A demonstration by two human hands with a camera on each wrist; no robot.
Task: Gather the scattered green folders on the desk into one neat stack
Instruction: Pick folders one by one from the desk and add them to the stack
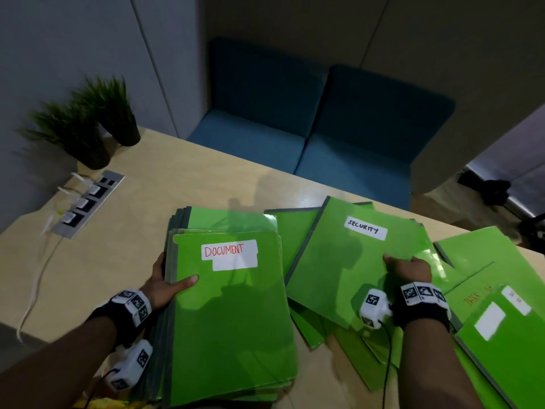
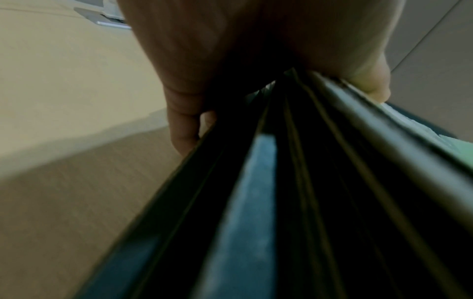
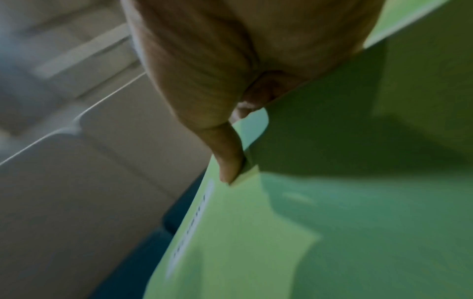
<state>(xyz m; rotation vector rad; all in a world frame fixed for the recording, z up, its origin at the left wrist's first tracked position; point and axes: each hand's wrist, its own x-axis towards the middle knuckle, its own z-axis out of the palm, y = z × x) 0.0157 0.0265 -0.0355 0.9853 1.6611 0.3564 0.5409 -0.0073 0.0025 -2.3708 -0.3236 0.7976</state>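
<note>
Pale wood forms the table (image 1: 124,261), with grey wall panels and a blue sofa (image 1: 309,128) beyond its far edge; two potted plants (image 1: 97,122) stand at the far left corner, and a metal socket strip (image 1: 88,202) with white plugs and trailing cables lies just before them. On the near left side sits the stack of green folders (image 1: 233,320), its top cover labelled DOCUMENT, long axis running from the person toward the sofa, grey spines on the left; the left hand (image 1: 168,283) grips that spine side, thumb lying on the top cover and fingers curled beneath, as the left wrist view confirms. Just right of the stack, the SECURITY folder (image 1: 354,261) lies tilted, its far end leaning right, overlapping other loose folders (image 1: 486,290) that fan out toward the right edge; the right hand (image 1: 408,271) pinches it, thumb on top and fingers hidden under the cover.
</note>
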